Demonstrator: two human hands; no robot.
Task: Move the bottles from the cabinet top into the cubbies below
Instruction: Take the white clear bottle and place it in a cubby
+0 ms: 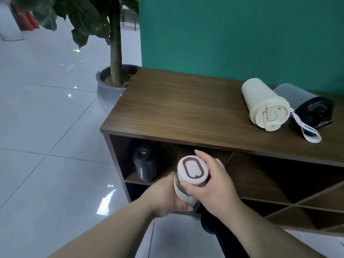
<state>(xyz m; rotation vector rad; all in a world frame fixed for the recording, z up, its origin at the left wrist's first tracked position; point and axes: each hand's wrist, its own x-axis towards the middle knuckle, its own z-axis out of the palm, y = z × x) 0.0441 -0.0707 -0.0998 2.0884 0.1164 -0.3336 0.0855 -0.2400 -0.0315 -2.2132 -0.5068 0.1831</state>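
A clear bottle with a pale pink lid [191, 169] is held in front of the wooden cabinet's upper cubbies. My left hand [165, 197] grips its lower body and my right hand [212, 185] wraps its upper part just under the lid. A dark bottle [144, 163] stands in the top left cubby. On the cabinet top [176, 107], at the right, a cream bottle [265, 105] with a white strap lies on its side beside a grey bottle with a black lid [309, 107], also lying down.
A potted tree in a grey pot [106, 90] stands at the cabinet's left end. A green wall [232, 34] backs the cabinet. Diagonal dividers form cubbies [279, 198] at the lower right. Glossy floor tiles [46, 127] spread to the left.
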